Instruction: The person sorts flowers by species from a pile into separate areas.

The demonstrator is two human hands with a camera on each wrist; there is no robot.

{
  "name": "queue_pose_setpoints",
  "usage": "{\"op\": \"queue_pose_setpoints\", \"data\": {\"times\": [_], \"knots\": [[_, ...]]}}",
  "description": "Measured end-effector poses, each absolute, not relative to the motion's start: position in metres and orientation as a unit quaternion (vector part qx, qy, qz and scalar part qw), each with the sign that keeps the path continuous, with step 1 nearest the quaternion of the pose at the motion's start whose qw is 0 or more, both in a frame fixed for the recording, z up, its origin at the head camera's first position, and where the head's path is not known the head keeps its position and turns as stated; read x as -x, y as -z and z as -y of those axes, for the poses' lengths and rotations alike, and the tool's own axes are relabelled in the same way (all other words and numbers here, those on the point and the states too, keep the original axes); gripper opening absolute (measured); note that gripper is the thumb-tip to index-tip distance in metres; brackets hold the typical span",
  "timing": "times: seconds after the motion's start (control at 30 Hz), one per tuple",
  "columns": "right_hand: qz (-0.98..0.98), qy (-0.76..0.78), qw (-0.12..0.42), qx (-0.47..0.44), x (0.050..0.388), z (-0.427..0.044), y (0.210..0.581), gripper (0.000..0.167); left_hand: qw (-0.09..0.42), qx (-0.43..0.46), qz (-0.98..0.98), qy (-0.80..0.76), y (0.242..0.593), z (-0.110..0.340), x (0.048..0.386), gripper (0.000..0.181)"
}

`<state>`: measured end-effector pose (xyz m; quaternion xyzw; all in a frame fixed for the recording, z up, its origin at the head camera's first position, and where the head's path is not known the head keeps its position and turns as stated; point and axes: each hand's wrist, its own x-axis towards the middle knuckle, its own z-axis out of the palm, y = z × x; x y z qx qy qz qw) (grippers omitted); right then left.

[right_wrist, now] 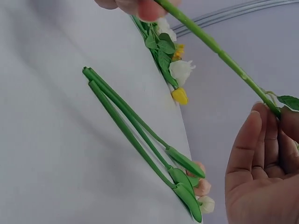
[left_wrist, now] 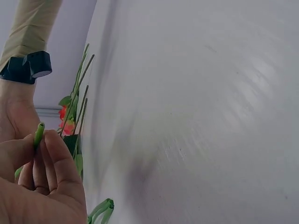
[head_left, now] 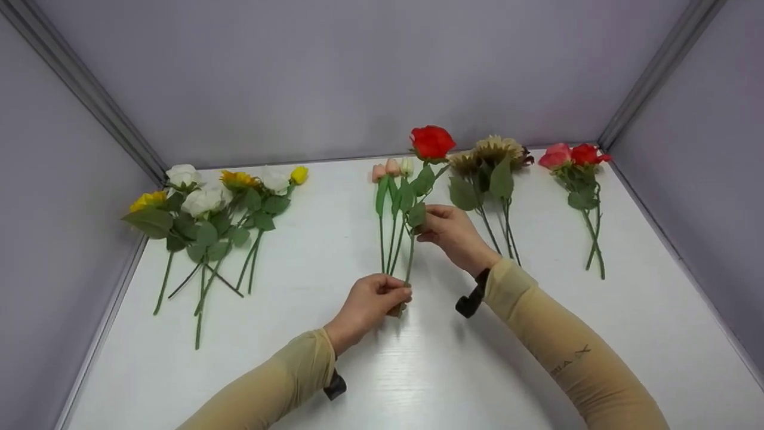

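A red rose (head_left: pixel 432 143) on a long green stem (right_wrist: pixel 219 52) is held up over the white table by both hands. Near the stem's lower end, the left hand (head_left: pixel 371 303) pinches it between thumb and fingers; the cut tip pokes out in the left wrist view. Higher up, just below the leaves, the right hand (head_left: pixel 453 234) grips the same stem. Behind the rose lie three tulips, two pink (head_left: pixel 378 173) and one whitish (head_left: pixel 407 166), their stems (right_wrist: pixel 133 126) side by side on the table. The rose's bloom is outside both wrist views.
White roses (head_left: pixel 206 201), sunflowers (head_left: pixel 149 201) and a yellow tulip (head_left: pixel 299 175) lie at the left. Brownish-beige flowers (head_left: pixel 498 149) lie right of the rose. Farther right are a pink rose (head_left: pixel 556 156) and another red rose (head_left: pixel 586 155). Grey walls (head_left: pixel 370 77) enclose the table (head_left: pixel 286 358).
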<state>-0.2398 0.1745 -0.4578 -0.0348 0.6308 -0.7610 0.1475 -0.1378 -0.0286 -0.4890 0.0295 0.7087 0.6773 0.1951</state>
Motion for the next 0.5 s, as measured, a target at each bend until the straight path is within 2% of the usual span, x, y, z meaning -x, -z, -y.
{"op": "queue_pose_setpoints", "data": {"times": [0.13,0.3,0.5], "knots": [[-0.611,0.774,0.158,0.048,0.227,-0.175,0.461,0.025,0.185,-0.032,-0.705,-0.684,0.489,0.025,0.14,0.023],[-0.617,0.769,0.157,0.052,0.213,-0.181,0.459,0.028,0.181,-0.054,-0.701,-0.688,0.487,0.015,0.144,0.024],[-0.654,0.748,0.111,0.034,0.215,-0.215,0.448,0.028,0.166,-0.167,-0.78,-0.58,0.482,-0.005,0.142,0.041]]}}
